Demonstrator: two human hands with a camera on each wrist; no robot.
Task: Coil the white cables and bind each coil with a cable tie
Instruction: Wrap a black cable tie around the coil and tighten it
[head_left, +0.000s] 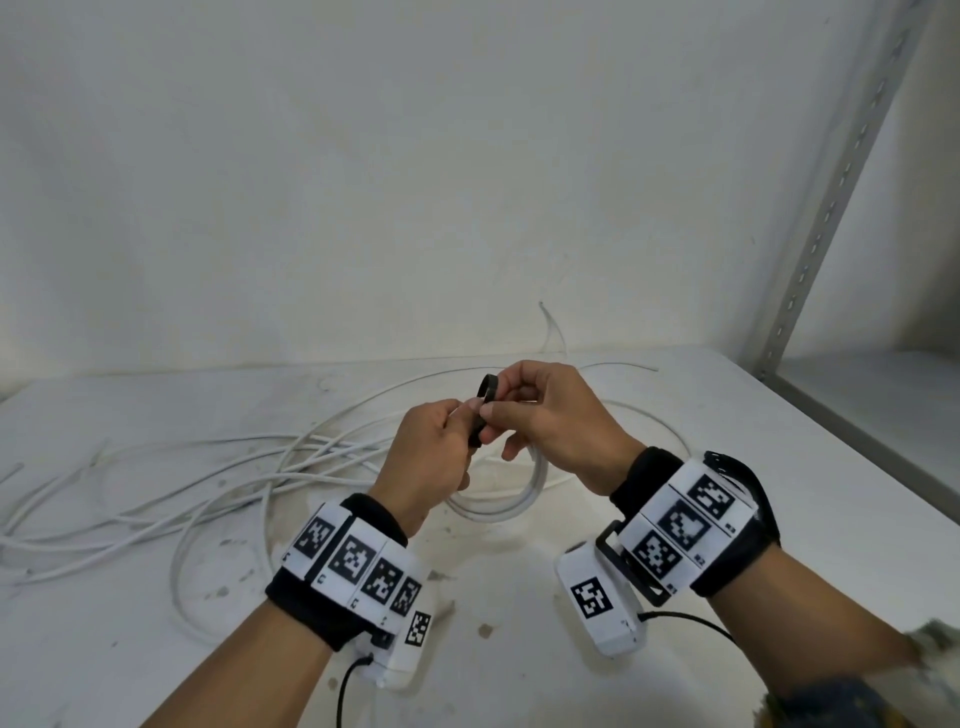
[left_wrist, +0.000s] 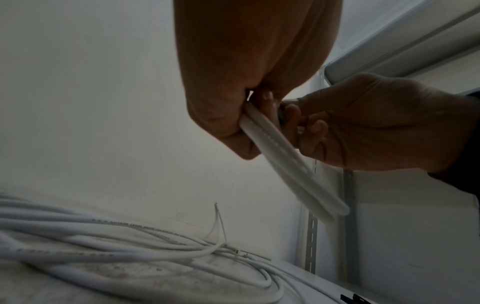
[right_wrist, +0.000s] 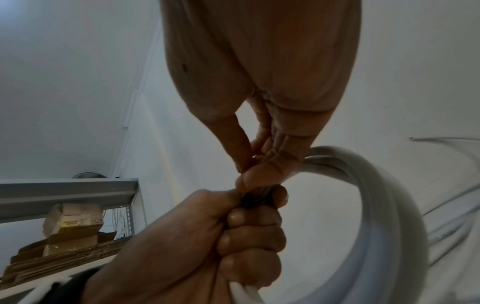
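above white table (head_left: 675, 519), left hand (head_left: 431, 452) grips cable coil (head_left: 519, 493); right hand (head_left: 550, 415) fingers pinch black tie (head_left: 480, 410).

In front of me stands a plain off-white wall (head_left: 363, 182), matt and faintly scuffed, meeting a white tabletop (head_left: 519, 675) whose surface carries small brown stains and smudges. On my right a grey slotted metal upright (head_left: 831, 208) rises at a slant (the wide lens bends it), and a pale shelf board (head_left: 883, 384) joins it at table height. From the right wrist view I see a second grey shelf (right_wrist: 67, 190) against the wall, with a cardboard box (right_wrist: 72, 228) wrapped in clear film below it, resting on flattened cardboard sheets (right_wrist: 64, 259). The light is soft and even, casting only faint shadows on the tabletop.
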